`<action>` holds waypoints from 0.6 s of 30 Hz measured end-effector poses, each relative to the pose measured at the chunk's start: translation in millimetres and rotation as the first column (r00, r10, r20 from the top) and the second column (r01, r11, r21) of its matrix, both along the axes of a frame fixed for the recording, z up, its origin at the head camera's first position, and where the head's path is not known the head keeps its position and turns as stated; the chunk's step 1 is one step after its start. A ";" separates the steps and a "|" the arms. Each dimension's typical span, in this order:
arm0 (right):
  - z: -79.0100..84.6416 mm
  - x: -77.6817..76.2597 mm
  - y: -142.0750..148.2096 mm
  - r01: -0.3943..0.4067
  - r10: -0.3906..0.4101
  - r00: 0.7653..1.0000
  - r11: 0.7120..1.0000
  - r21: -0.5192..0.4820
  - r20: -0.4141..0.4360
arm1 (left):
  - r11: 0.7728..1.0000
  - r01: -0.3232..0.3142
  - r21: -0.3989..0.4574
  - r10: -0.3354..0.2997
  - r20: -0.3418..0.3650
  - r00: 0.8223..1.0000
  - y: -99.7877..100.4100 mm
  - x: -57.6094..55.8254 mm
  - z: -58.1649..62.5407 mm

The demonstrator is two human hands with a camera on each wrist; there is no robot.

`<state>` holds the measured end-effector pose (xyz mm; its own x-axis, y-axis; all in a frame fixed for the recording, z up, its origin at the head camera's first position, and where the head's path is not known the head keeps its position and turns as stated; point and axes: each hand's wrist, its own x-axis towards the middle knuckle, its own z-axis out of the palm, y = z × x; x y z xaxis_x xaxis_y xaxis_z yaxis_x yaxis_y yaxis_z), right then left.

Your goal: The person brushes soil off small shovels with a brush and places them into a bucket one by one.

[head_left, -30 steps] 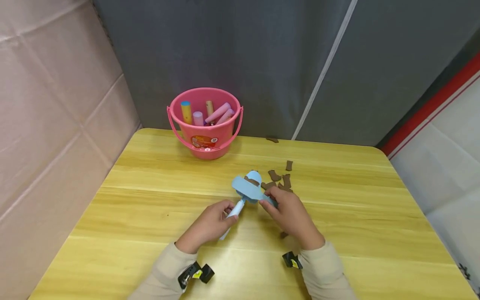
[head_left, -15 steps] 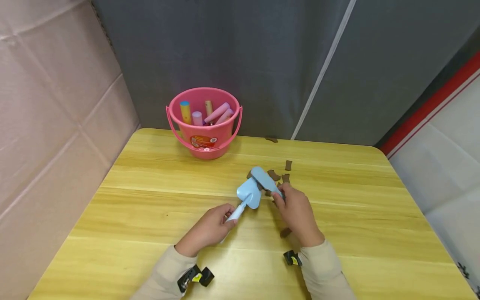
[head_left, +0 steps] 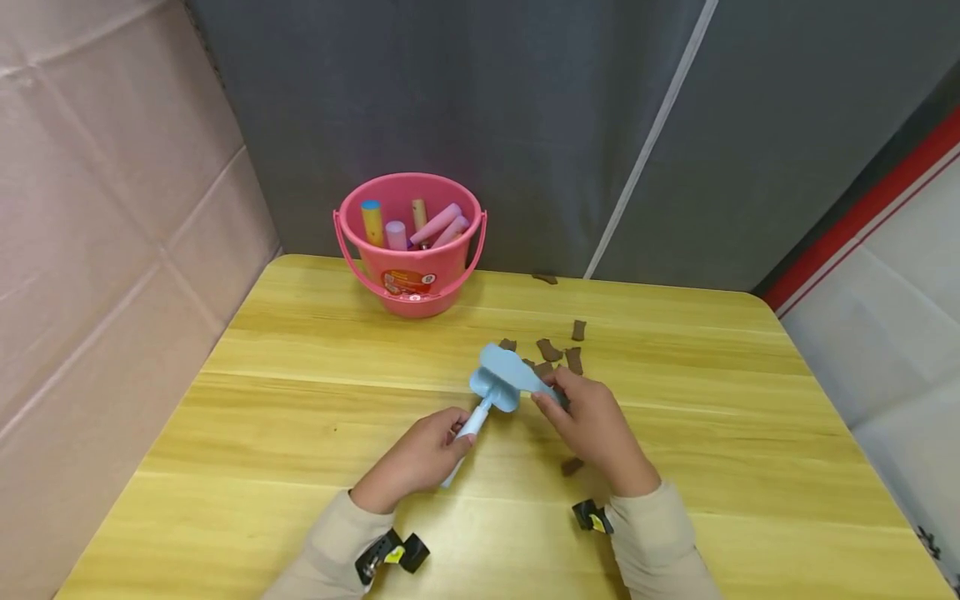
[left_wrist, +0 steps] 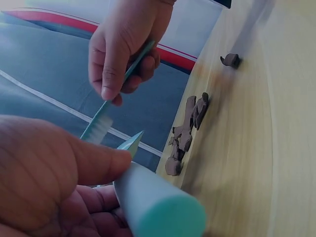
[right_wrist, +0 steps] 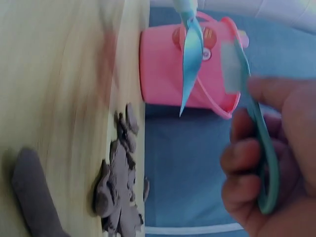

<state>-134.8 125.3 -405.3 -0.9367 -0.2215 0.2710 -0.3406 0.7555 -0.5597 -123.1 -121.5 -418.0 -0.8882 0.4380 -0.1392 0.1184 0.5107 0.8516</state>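
Observation:
My left hand (head_left: 420,454) grips the white handle of a small light-blue shovel (head_left: 504,402), its blade pointing away from me. In the left wrist view the rounded green end of the shovel handle (left_wrist: 170,215) faces the camera. My right hand (head_left: 600,429) holds a flat light-blue brush (head_left: 501,364), whose white bristles (right_wrist: 230,67) show in the right wrist view. From the head, the brush overlaps the far part of the blade. Both tools are raised above the table in the wrist views. Several brown clay-like pieces (head_left: 549,350) lie just beyond the brush.
At the back left stands a pink bucket (head_left: 416,300) holding several pink, yellow and wooden-coloured sticks or handles. One brown piece (head_left: 572,467) lies nearer me below my right hand, another brown piece (head_left: 545,278) at the table's back edge. A dark grey panel (head_left: 450,100) rises behind the table (head_left: 262,400).
The brush swung right, off the blade and over the brown pieces, then came back left over the blade. The shovel shifted only slightly. A brown piece seen on the blade earlier no longer shows there.

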 end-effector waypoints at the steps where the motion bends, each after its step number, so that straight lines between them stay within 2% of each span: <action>1: 0.3 0.2 -2.0 -0.032 0.032 0.999 0.999 0.010 0.010 | 1.000 0.001 0.001 -0.001 -0.003 1.000 0.0 0.0 0.2; 3: 0.4 -0.1 -4.3 -0.058 0.057 0.998 0.998 0.034 0.030 | 1.000 0.000 0.006 0.000 -0.009 1.000 0.4 0.2 0.7; 5: 0.6 -0.9 -4.0 -0.042 0.040 0.998 0.998 0.041 0.048 | 1.000 0.004 0.009 -0.003 -0.012 1.000 0.7 0.6 1.0; 8: 1.5 -2.9 1.0 0.045 -0.048 0.997 0.998 0.040 0.063 | 1.000 -0.002 0.010 0.002 -0.013 1.000 0.7 1.0 1.5; 11: 3.7 -3.2 7.9 0.148 -0.151 0.986 0.988 0.037 0.070 | 1.000 -0.018 0.005 0.018 -0.017 1.000 0.1 1.0 1.3; 13: 6.0 -2.0 10.6 0.186 -0.188 0.980 0.982 0.034 0.065 | 1.000 -0.030 0.001 0.030 -0.021 0.999 -0.1 0.9 0.7; 15: 8.6 0.6 9.9 0.183 -0.184 0.982 0.983 0.018 0.050 | 0.999 -0.033 0.004 0.034 -0.021 0.999 0.4 0.5 -0.4; 18: 11.4 4.2 2.7 0.079 -0.079 0.997 0.997 0.024 0.008 | 0.999 -0.030 0.012 0.030 -0.020 0.999 2.0 -0.1 -2.0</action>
<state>-130.6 128.0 -394.0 -0.9540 -0.1527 0.2581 -0.2742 0.7929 -0.5442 -123.2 -119.5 -420.0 -0.9034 0.4128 -0.1157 0.1207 0.5039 0.8553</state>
